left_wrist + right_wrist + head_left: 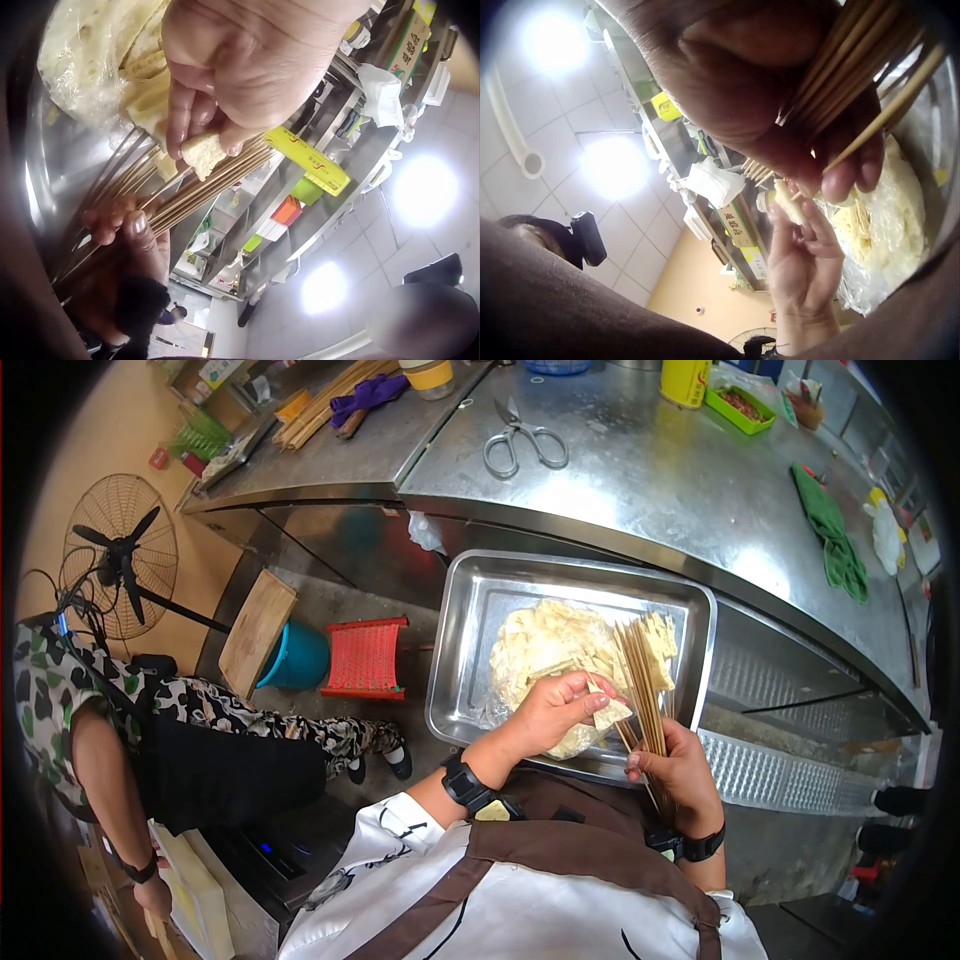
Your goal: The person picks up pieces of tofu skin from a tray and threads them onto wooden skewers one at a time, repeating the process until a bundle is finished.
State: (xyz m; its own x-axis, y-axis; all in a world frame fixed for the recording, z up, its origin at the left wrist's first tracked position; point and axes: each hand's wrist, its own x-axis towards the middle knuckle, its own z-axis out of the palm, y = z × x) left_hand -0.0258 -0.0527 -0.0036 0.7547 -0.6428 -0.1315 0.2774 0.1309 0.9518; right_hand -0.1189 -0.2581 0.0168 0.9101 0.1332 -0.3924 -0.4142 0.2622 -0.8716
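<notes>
Centrally, head view: the left hand (550, 715) pinches a piece (611, 713) over the tray's near side (446, 690); the right hand (688, 772), just right, grips skewers (642, 675). Left wrist view: the piece is near the skewers. Right wrist view: one skewer (889, 112) points toward the piece.

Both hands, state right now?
Left hand: closed, pinching a pale yellow food piece.
Right hand: closed, gripping a bundle of thin sticks.

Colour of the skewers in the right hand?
The skewers are light brown; best in head view.
</notes>
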